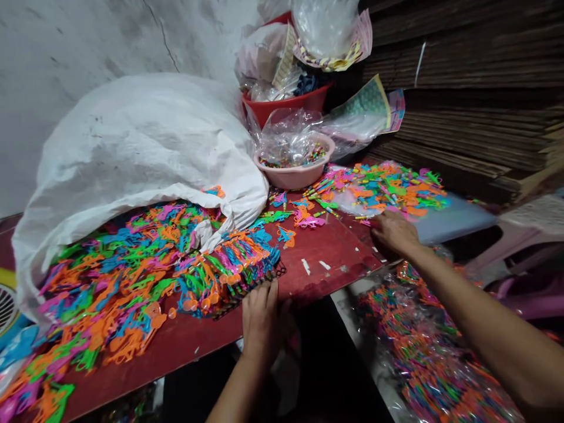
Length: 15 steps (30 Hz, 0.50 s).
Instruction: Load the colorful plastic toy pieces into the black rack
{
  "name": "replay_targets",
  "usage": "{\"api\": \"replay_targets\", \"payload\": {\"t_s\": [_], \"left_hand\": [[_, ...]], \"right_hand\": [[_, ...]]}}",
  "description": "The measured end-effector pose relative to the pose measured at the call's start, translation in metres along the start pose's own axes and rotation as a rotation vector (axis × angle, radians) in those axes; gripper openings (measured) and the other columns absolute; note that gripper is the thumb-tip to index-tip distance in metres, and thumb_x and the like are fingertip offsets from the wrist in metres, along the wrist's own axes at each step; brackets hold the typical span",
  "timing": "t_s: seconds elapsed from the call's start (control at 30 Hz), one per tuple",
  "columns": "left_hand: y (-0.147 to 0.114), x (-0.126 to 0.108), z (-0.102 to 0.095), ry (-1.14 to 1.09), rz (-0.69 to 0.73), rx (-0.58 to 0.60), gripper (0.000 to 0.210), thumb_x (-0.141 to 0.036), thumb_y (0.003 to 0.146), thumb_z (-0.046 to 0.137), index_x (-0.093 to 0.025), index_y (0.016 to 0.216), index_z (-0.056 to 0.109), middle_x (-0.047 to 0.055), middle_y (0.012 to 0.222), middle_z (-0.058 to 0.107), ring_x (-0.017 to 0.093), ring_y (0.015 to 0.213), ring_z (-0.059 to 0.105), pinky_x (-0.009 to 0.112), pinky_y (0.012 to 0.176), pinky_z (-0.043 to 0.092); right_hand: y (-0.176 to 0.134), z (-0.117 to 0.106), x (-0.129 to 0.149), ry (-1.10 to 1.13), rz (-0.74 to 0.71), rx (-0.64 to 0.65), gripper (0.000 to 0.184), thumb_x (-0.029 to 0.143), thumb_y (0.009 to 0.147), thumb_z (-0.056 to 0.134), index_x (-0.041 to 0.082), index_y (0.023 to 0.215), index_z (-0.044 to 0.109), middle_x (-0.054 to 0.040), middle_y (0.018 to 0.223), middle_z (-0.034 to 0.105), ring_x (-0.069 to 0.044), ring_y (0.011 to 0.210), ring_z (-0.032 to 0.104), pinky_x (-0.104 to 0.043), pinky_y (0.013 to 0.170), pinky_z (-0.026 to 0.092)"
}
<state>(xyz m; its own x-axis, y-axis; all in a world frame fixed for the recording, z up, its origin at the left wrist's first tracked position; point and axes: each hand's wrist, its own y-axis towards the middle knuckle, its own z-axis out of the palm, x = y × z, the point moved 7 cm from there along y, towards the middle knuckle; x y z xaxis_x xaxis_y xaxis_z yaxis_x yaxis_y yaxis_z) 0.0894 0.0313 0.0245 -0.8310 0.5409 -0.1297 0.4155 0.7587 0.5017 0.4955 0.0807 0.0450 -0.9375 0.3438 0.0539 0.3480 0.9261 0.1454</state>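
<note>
My left hand (261,314) is at the table's front edge, its fingers bent over the near side of a dark rack (220,313). Small plastic pieces (229,264) in orange, green, blue and pink stand in tight rows on that rack. Farther right, my right hand (396,232) is low over the tabletop with its fingers drawn together. Whatever lies between those fingertips is too small to make out. Just beyond it, a loose heap of colourful plastic pieces (392,187) lies on a clear plastic bag (458,218).
A white sack (145,135) spills many plastic pieces (118,294) across the left of the red table (321,252). Behind stand a pink basin (293,175) and a red tub (286,106) holding plastic bags. Filled clear bags (432,346) lie below right, near a pink stool (497,247).
</note>
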Motion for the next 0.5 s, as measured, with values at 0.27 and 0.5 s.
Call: {"api": "replay_targets", "payload": {"t_s": [0.27, 0.5], "left_hand": [[-0.003, 0.008, -0.002, 0.017, 0.087, -0.003, 0.029, -0.029, 0.093, 0.061, -0.017, 0.119, 0.065, 0.012, 0.119, 0.069, 0.027, 0.105, 0.062, 0.04, 0.085, 0.049], [-0.009, 0.015, -0.016, -0.035, 0.206, -0.105, 0.024, -0.021, 0.096, 0.054, -0.019, 0.118, 0.065, 0.01, 0.116, 0.071, 0.024, 0.104, 0.065, 0.037, 0.084, 0.052]], "right_hand": [[0.009, -0.006, 0.002, 0.047, 0.086, -0.036, 0.036, 0.036, 0.098, 0.043, 0.02, 0.114, 0.07, -0.0107, 0.113, 0.068, -0.023, 0.1, 0.063, -0.029, 0.075, 0.042], [0.051, -0.024, -0.053, 0.051, 0.381, -0.135, 0.04, 0.034, 0.097, 0.045, 0.012, 0.124, 0.065, -0.0197, 0.127, 0.061, -0.027, 0.102, 0.062, -0.032, 0.073, 0.041]]}}
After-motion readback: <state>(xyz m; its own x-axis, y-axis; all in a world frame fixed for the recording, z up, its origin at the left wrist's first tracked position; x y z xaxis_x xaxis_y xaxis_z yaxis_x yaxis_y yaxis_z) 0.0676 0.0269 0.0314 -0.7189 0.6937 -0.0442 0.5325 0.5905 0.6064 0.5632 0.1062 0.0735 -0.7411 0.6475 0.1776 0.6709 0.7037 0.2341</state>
